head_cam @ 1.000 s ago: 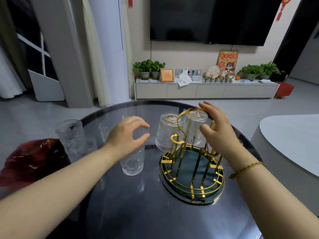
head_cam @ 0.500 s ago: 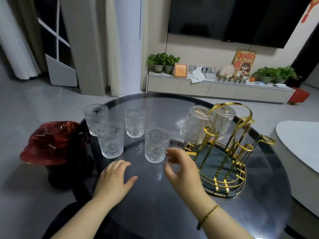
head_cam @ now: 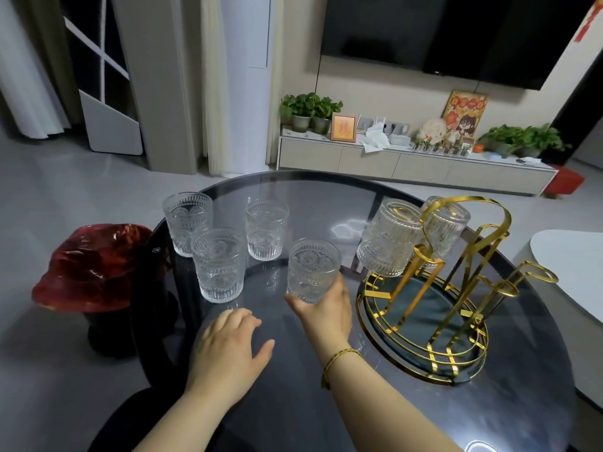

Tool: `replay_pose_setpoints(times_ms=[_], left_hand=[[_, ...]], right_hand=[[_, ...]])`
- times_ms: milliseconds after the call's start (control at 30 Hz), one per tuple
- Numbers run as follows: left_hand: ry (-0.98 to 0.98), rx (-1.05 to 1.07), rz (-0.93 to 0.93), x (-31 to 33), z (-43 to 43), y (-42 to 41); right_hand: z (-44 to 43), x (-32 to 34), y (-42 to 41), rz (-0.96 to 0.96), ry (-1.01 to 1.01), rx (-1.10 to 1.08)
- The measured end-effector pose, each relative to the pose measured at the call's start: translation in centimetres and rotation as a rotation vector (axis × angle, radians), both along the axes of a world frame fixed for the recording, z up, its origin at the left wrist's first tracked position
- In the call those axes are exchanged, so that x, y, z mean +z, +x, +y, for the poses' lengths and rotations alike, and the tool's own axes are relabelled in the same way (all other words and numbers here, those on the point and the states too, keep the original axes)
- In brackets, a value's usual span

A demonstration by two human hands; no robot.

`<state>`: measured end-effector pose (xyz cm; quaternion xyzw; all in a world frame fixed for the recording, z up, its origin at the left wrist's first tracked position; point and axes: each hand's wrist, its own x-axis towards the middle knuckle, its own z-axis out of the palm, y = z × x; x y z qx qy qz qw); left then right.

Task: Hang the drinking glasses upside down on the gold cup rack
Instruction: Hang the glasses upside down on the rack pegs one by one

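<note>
The gold cup rack (head_cam: pixel 463 256) stands on a round gold-rimmed tray (head_cam: pixel 421 347) at the right of the dark glass table. Two patterned glasses hang upside down on its far pegs, one (head_cam: pixel 388 238) to the left and one (head_cam: pixel 448 223) behind the looped handle. My right hand (head_cam: pixel 323 309) grips the base of an upright glass (head_cam: pixel 311 270) just left of the rack. Three more upright glasses stand to the left: a near one (head_cam: pixel 219 264), a far left one (head_cam: pixel 187 221) and a far middle one (head_cam: pixel 266 231). My left hand (head_cam: pixel 230 349) rests flat on the table, fingers apart, holding nothing.
A red shiny cover (head_cam: pixel 98 265) sits on a dark stand beside the table's left edge. A white rounded table (head_cam: pixel 571 265) is at the right. Beyond the glass table (head_cam: pixel 310 402) are a low TV cabinet (head_cam: pixel 408 164) with plants and a wall-mounted television.
My right hand has come from the rack to the nearest upright glass and closed on its base. My left hand has lowered onto the table. The view has shifted left.
</note>
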<state>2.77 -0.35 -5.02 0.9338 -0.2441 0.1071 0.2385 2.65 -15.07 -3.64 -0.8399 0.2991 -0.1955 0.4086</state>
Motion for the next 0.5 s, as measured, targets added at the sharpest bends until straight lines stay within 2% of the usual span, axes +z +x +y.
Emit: replay_pose_setpoints(times_ms=[200, 333, 433, 500], left_hand=[[0.032, -0.011, -0.019, 0.4, 0.0, 0.1], [0.036, 0.004, 0.010, 0.1, -0.1, 0.2], [0.036, 0.002, 0.104, 0.3, 0.0, 0.3], [-0.052, -0.012, 0.132, 0.5, 0.0, 0.5]], right_hand=[[-0.1, 0.0, 0.5, -0.082, 0.097, 0.014], [0.4, 1.3, -0.9, -0.263, 0.237, 0.077], [0.4, 3.4, -2.5, -0.370, 0.240, 0.157], [-0.1, 5.3, -3.9, -0.427, 0.201, 0.206]])
